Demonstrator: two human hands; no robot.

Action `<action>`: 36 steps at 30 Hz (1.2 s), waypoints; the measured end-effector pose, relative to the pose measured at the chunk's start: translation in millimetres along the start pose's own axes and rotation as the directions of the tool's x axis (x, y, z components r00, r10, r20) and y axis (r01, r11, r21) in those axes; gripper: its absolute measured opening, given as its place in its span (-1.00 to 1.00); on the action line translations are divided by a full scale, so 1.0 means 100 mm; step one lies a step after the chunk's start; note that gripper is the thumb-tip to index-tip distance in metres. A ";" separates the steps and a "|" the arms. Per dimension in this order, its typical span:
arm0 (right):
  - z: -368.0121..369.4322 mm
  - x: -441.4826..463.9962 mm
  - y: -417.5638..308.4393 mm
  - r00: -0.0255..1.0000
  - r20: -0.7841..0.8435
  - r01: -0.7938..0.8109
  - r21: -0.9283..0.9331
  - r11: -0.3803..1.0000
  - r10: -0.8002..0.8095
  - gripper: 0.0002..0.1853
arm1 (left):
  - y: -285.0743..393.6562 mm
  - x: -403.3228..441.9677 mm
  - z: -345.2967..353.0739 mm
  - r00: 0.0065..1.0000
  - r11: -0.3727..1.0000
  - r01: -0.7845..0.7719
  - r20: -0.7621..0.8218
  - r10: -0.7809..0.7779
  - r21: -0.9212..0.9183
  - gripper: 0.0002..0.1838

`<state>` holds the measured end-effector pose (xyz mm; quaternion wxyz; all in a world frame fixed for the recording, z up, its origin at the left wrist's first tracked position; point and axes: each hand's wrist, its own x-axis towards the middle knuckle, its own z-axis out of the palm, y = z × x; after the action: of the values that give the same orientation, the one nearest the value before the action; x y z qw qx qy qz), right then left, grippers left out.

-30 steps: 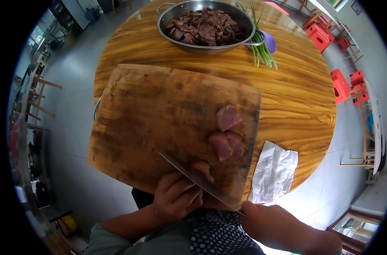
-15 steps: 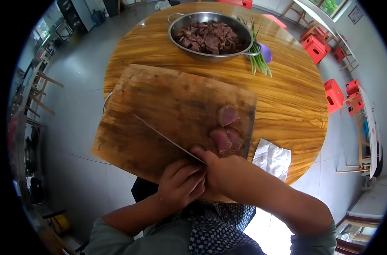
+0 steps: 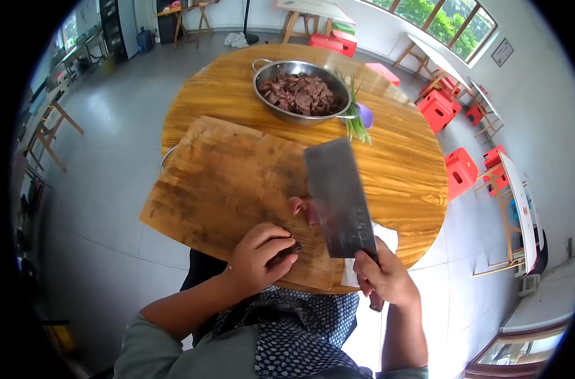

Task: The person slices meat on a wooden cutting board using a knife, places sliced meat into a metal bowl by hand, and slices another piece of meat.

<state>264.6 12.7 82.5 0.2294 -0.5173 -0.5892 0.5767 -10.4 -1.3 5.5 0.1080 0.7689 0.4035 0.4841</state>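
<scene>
My right hand (image 3: pixel 388 275) grips the handle of a wide cleaver (image 3: pixel 339 199), raised over the right edge of the wooden cutting board (image 3: pixel 218 177), its flat side facing me. Near the board's front edge, my left hand (image 3: pixel 262 258) curls its fingers around a dark piece of meat (image 3: pixel 286 251). Pinkish meat slices (image 3: pixel 305 208) lie on the board just left of the blade, which hides part of them. Beyond the board stands a two-handled metal bowl (image 3: pixel 294 117) heaped with sliced meat (image 3: pixel 303 95).
Scallions (image 3: pixel 357 126) and a purple dish (image 3: pixel 366 117) sit right of the bowl on the round wooden table (image 3: pixel 401 164). A white cloth (image 3: pixel 387 239) lies partly behind the cleaver. Red stools (image 3: pixel 461 169) stand on the floor to the right.
The cleaver has gone from edge-down at my left fingers to raised on the right, its broad side showing. My hands have moved apart. The view has tilted up, showing more room.
</scene>
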 end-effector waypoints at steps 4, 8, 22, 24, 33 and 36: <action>0.16 -0.16 0.32 0.967 -0.235 0.172 0.331 0.928 -0.095 -0.80 | 0.01 0.25 -0.17 0.972 0.961 0.231 0.087 -0.219 -0.156 -0.69; 0.25 -0.25 0.55 0.943 -0.323 0.225 0.453 0.863 -0.076 -0.85 | -0.55 0.66 -0.07 0.950 0.976 0.192 0.231 -0.212 0.108 -0.66; 0.46 -0.43 0.86 0.957 -0.284 0.214 0.526 0.823 -0.067 -0.83 | -0.72 0.95 -0.10 0.569 0.841 0.537 0.707 -0.421 0.068 -0.75; 0.50 -0.42 0.86 0.957 -0.273 0.232 0.502 0.833 -0.102 -0.84 | -0.69 0.99 -0.20 0.579 0.845 0.529 0.694 -0.429 0.080 -0.76; 0.62 -0.39 0.89 0.955 -0.260 0.237 0.364 0.901 -0.145 -0.83 | -0.76 1.16 -0.62 0.796 0.633 0.590 0.490 -0.355 -0.500 -0.78; 0.68 -0.39 0.88 0.940 -0.294 0.260 0.284 0.923 -0.174 -0.84 | -0.65 1.31 -0.79 0.826 0.654 0.560 0.397 -0.399 -0.508 -0.78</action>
<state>250.1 -69.4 -0.6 0.4491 -0.4765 -0.5066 0.5609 -82.5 118.4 95.8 0.5228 0.6115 0.3998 0.4392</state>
